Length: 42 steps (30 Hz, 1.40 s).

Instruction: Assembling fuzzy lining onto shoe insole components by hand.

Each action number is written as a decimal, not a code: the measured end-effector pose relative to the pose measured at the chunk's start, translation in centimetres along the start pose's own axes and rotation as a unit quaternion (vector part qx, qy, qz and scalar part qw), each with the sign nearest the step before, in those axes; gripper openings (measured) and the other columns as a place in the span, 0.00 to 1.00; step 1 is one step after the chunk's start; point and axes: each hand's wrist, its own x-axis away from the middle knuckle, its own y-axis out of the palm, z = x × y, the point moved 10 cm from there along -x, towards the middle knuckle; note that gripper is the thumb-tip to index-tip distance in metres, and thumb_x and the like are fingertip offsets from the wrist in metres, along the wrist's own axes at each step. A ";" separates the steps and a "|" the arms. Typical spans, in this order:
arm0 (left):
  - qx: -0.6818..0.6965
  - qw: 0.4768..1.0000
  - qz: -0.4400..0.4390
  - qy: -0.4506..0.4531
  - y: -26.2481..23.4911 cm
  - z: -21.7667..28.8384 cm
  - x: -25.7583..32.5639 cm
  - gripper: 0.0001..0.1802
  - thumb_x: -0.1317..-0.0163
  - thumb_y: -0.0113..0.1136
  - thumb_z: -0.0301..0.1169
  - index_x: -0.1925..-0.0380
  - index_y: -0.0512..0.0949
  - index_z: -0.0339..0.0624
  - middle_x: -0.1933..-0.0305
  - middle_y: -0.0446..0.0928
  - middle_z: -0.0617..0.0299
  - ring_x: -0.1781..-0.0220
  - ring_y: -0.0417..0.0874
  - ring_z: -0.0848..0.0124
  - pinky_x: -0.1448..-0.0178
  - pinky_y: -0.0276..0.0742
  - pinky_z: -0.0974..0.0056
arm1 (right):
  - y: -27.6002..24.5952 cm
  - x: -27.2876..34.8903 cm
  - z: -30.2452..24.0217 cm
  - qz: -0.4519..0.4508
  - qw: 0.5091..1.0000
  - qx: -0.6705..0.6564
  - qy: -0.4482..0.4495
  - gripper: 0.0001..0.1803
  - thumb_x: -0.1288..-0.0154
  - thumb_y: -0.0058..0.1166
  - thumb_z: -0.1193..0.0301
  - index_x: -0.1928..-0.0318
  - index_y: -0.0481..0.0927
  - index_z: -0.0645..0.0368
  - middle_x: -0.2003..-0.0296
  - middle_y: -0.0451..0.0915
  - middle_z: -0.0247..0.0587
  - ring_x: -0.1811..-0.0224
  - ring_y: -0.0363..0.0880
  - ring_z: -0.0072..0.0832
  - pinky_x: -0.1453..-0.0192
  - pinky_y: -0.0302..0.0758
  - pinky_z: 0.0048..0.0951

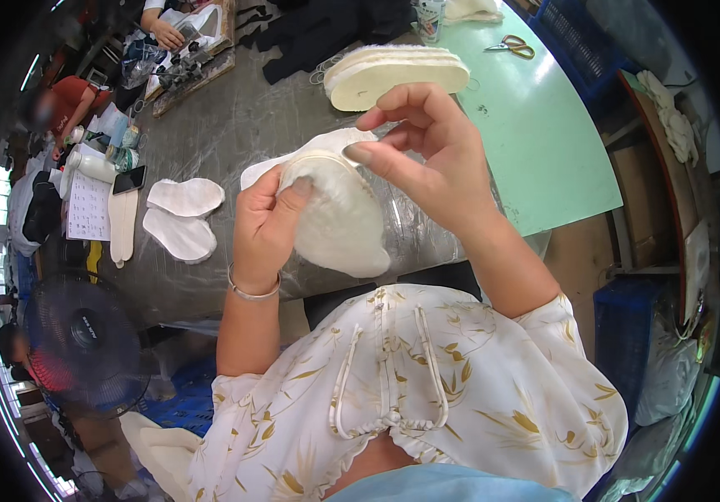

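item: fleecy white insole (pixel 339 219), held up above the grey table (pixel 234 125) in front of my chest, near the middle of the view.

state of work, as i judge it: one piece in hand, under handling at its upper rim. two flat white insoles (pixel 182 219) lie side by side on the table at nine o'clock from my hands, a narrow cream sole strip (pixel 122 224) further out the same way. a stack of cream insoles (pixel 397 74) sits at twelve o'clock, well apart from my hands. i cannot tell which pile is finished and which is waiting, so how much is left stays open.

grip, left hand (pixel 263 227): fingers curled round the left edge of the insole, thumb pressed flat on its fleecy face near the top. closed on the piece, not spread. a thin metal bangle (pixel 253 292) rings the wrist.

grip, right hand (pixel 427 151): thumb and forefinger pinch together at the top rim of the insole, at one o'clock from the left thumb; the other fingers are bent and lifted clear. i cannot tell whether a thread or trim is caught in the pinch.

also present: orange-handled scissors (pixel 512 46) on the green tabletop (pixel 535 142) at one o'clock; a black fan (pixel 84 335) at eight o'clock; another person's hand (pixel 166 35) at work at eleven o'clock, far off.
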 end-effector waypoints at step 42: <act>0.153 0.985 0.081 0.005 -4.8 -3.5 -5.5 0.11 0.27 0.54 0.32 0.53 0.77 0.36 0.54 0.82 0.57 0.52 0.84 0.68 0.45 0.78 0.63 | 0.5 0.6 8.2 -0.195 0.966 0.037 0.169 0.16 0.27 0.54 0.64 0.57 0.86 0.66 0.64 0.86 0.37 0.63 0.80 0.23 0.55 0.77 0.26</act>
